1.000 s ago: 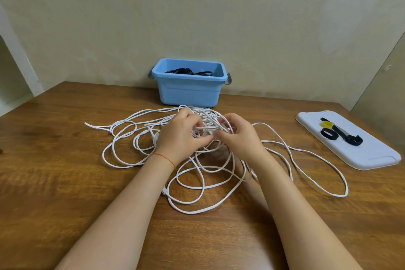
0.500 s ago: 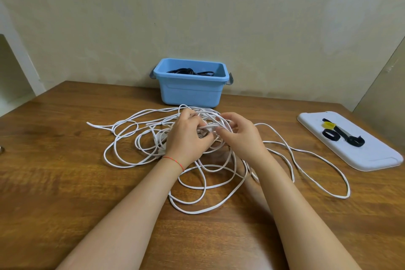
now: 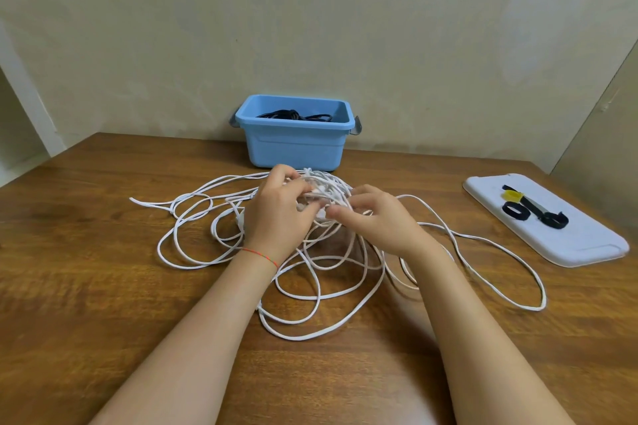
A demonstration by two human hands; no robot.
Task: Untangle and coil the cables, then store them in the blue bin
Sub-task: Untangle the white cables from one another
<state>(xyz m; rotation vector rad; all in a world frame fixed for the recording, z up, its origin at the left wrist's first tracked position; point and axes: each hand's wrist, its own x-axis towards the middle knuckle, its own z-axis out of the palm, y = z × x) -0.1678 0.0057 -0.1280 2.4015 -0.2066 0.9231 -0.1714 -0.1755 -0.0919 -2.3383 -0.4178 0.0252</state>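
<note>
So the white cable (image 3: 310, 286) is one big messy sprawl across the middle of the wooden table (image 3: 103, 286), loops running off to the left and a long one trailing out to the right. Both hands are in the thick of it at the knotted clump near the far side of the pile. The left hand (image 3: 279, 214) has its fingers curled into the knot, gripping strands, probably to keep the bundle from sliding around. The right hand (image 3: 376, 217) is right next to it with fingertips pinching at a strand on the same clump, which looks to me like it's picking one loop loose while the other hand anchors.

The blue bin (image 3: 293, 145) sits at the far edge against the wall, just behind the knot, so it's an easy drop once this thing gets coiled. There's already a black cable (image 3: 293, 114) lying inside it, so I'd guess that one's done and this white one is what's left.

Over on the right there's a white lid (image 3: 569, 245) lying flat with black straps (image 3: 531, 212) on it, likely parked there for tying up the coil later.
</note>
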